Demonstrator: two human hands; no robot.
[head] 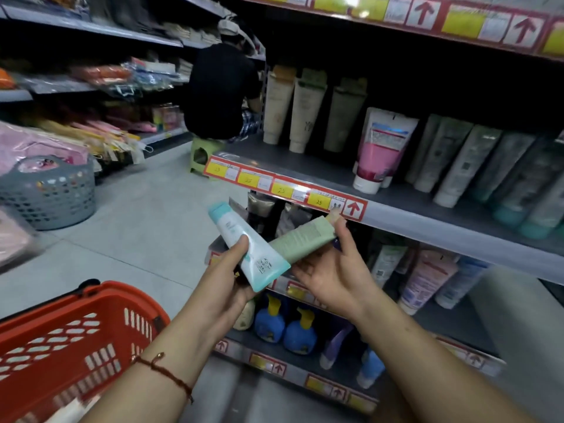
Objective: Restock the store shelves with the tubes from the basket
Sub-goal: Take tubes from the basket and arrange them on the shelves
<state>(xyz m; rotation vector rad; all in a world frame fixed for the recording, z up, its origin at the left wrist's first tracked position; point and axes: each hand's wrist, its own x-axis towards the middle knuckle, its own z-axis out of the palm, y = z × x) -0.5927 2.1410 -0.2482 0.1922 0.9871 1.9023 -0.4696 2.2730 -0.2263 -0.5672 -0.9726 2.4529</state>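
Note:
My left hand (230,279) grips a white tube with teal ends (244,242), cap pointing up and left. My right hand (332,270) pinches the far end of a pale green tube (300,241) between thumb and fingertips. The two tubes cross in front of the middle shelf (427,215). The red basket (70,346) hangs at my lower left, its contents mostly out of sight. Rows of tubes (305,111) stand on the shelf above my hands.
A person in black (221,90) sits on a green stool (203,158) at the aisle's far end. A grey basket (50,190) stands on the floor at left. Lower shelves hold blue bottles (287,328) and more tubes (427,276).

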